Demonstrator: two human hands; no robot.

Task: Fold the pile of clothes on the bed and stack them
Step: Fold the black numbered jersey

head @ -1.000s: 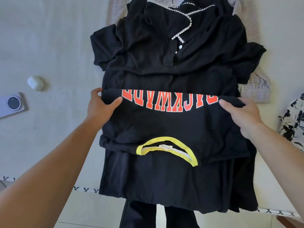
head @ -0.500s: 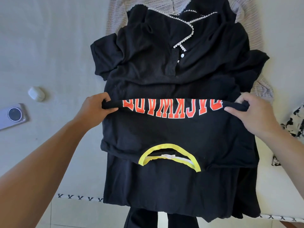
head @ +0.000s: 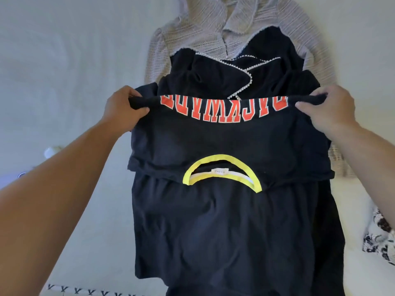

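Observation:
A black T-shirt (head: pixel 230 146) with orange block letters and a yellow neckband lies partly folded on top of the clothes pile. My left hand (head: pixel 121 106) grips its far left corner and my right hand (head: pixel 329 110) grips its far right corner, both holding that folded edge raised. Under it lies another black garment (head: pixel 224 231) that reaches the bed's near edge. Behind the raised edge sits a black top with a pearl-trimmed collar (head: pixel 224 77), and beneath that a pale striped knit top (head: pixel 205 26).
The pile rests on a pale bed sheet (head: pixel 64 60). A black-and-white patterned fabric (head: pixel 380 238) lies at the right edge. A small white case (head: pixel 50 151) peeks out beside my left forearm. The bed's near border (head: pixel 85 292) shows a dark stitched pattern.
Both hands have taken hold of the T-shirt's far corners and lifted that edge up and away from me. The view has shifted, showing more of the striped top.

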